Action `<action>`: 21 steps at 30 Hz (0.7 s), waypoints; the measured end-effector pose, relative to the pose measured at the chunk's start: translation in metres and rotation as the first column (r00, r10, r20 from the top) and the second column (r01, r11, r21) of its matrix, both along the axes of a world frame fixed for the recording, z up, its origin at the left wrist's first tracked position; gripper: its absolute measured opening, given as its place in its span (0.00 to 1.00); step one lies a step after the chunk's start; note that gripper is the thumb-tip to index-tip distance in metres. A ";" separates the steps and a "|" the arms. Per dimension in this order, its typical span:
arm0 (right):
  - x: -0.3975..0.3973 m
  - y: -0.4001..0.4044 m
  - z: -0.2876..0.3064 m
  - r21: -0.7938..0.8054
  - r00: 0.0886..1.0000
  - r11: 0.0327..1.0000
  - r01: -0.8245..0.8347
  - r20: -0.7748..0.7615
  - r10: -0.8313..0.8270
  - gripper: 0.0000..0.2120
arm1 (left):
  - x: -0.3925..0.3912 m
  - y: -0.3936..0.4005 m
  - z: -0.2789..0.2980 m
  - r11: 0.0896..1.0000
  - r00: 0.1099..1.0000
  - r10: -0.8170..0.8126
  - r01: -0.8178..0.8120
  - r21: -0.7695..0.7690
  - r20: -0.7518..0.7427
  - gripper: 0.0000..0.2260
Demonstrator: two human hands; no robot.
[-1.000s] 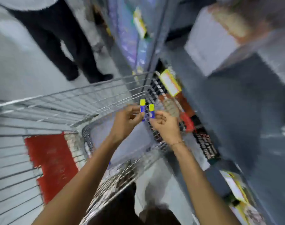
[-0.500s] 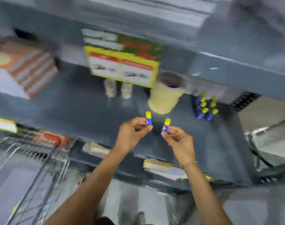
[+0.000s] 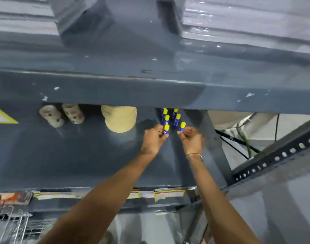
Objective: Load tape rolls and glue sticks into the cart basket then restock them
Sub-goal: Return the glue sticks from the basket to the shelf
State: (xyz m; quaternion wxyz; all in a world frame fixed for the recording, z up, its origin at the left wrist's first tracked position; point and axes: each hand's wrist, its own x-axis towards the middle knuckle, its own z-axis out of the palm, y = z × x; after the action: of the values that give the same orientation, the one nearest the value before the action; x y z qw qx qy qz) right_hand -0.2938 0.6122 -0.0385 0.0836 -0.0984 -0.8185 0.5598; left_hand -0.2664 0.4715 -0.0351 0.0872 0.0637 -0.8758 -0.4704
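Observation:
Both my arms reach onto a dark grey shelf (image 3: 80, 155). My left hand (image 3: 153, 140) pinches a blue glue stick with a yellow cap (image 3: 166, 129), held upright. In my right hand (image 3: 192, 140) is a second blue and yellow glue stick (image 3: 182, 126), also pinched and upright. Both sticks are right in front of several matching glue sticks (image 3: 171, 116) standing in two rows at the back of the shelf. Left of them stands a wide beige tape roll (image 3: 119, 118), partly hidden by the shelf above.
Two small white tape rolls (image 3: 61, 115) stand further left on the same shelf. The upper shelf edge (image 3: 150, 90) overhangs the back. Price labels (image 3: 161, 194) line the shelf front. A wire cart (image 3: 11, 224) shows at bottom left, a perforated metal upright (image 3: 274, 159) at right.
The view swung from the cart to the shelf. Both hands carried their glue sticks forward and to the right, up to the rows of glue sticks at the shelf's back.

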 end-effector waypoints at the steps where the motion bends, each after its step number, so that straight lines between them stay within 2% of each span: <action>1: 0.000 0.000 -0.007 0.015 1.000 1.000 0.012 0.009 -0.012 0.08 | -0.001 0.002 -0.004 1.000 1.000 -0.004 0.004 0.002 0.001 0.05; 8: 0.003 -0.003 -0.023 -0.038 0.999 0.999 0.017 0.036 -0.015 0.09 | -0.005 0.002 -0.011 0.998 0.997 -0.067 0.067 0.006 0.035 0.08; 12: 0.005 -0.003 -0.022 -0.022 0.999 1.000 -0.018 0.051 0.019 0.11 | 0.006 -0.002 -0.010 0.995 0.997 -0.063 0.060 0.084 0.041 0.19; 14: 0.008 -0.002 -0.019 -0.045 0.997 0.998 -0.033 0.067 0.036 0.15 | 0.019 -0.010 -0.005 0.995 0.995 -0.070 0.065 0.069 0.068 0.21; 17: 0.026 -0.002 -0.013 -0.178 0.995 0.980 0.091 0.063 -0.081 0.16 | 0.050 -0.034 0.001 0.995 0.995 -0.043 0.035 0.092 0.089 0.16; 18: 0.039 -0.010 -0.009 -0.203 0.989 0.968 0.146 0.060 -0.137 0.20 | 0.066 -0.050 0.003 0.996 0.995 -0.010 0.001 0.094 0.096 0.14; 19: 0.054 -0.021 -0.009 -0.199 0.987 0.966 0.163 0.039 -0.159 0.22 | 0.082 -0.066 0.004 0.995 0.993 0.031 -0.041 0.089 0.111 0.12; 21: 0.095 -0.058 -0.007 -0.077 0.995 0.992 0.096 -0.032 -0.098 0.18 | 0.118 -0.104 0.005 0.982 0.980 0.157 -0.169 0.088 0.123 0.09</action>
State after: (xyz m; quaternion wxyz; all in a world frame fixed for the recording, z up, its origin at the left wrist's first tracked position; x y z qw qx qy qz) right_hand -0.1984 0.5545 -0.0457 0.1216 -0.1310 -0.7895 0.5871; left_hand -0.1486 0.3679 -0.0299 0.0714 0.1666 -0.8471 -0.4995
